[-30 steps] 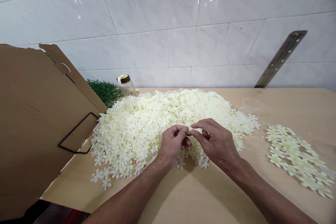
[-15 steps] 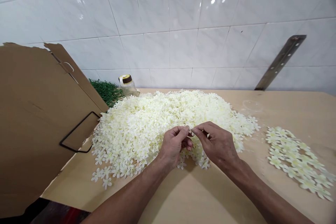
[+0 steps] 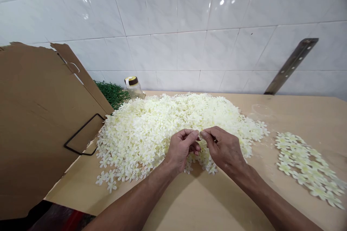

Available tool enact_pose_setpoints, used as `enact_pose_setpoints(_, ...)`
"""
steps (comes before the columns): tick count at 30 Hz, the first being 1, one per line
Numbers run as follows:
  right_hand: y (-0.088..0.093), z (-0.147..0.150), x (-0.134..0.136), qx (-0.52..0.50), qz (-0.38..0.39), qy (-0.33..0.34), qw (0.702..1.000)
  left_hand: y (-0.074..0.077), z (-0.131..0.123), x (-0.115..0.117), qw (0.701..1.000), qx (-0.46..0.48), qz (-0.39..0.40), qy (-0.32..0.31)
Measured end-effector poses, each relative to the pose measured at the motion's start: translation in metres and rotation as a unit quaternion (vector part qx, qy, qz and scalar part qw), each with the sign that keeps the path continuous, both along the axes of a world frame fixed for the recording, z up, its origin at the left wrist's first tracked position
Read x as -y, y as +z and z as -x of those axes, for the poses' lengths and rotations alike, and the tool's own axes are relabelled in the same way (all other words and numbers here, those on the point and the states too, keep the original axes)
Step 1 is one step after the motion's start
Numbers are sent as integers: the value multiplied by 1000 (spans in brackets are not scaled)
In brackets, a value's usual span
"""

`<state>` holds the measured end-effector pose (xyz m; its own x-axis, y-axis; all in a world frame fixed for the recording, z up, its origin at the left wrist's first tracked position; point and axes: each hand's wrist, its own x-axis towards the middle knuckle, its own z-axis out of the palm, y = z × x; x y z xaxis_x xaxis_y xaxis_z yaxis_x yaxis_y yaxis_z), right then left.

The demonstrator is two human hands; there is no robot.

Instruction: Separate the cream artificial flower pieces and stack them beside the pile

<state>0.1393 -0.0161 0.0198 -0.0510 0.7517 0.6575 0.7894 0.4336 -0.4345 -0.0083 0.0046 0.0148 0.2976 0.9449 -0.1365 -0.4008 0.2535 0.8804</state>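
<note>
With left hand (image 3: 182, 148) and right hand (image 3: 225, 148), I am pinching a tiny pale piece (image 3: 200, 136), its direction and long axis hidden, by the sideways-stretching flower heap (image 3: 151, 126).

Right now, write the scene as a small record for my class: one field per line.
Flower pile: cream-white blossoms, loosely heaped on the table
Flower patch: spread flat, right of the pile
Left hand: fingertips pinched, in front of the pile
Right hand: fingertips pinched, close to the left hand's
Between fingertips: too small to identify
Bottle: dark-and-yellow lid, behind the pile's left part
Cardboard: along the left side
Wall: pale tiles
</note>
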Motion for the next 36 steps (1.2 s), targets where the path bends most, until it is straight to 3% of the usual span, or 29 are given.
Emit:
enact_pose_setpoints(12,-4,-1,-1,1,18,-1,1000,-1,0,0,993,-86,-69,44)
enact_pose_setpoints(15,-3,-1,-2,-4,24,6,1000,-3,0,-2,994,-85,-51,44)
enact_pose_setpoints(21,0,-5,-1,-34,72,-3,997,-5,1,-6,999,-8,27,-15)
enact_pose_setpoints(29,-6,-2,-1,-16,21,-15,1000,-4,-2,-1,995,-80,-33,50)
enact_pose_setpoints(36,-6,-1,-3,-7,3,-3,1000,-4,-2,-2,995,-87,-36,42)
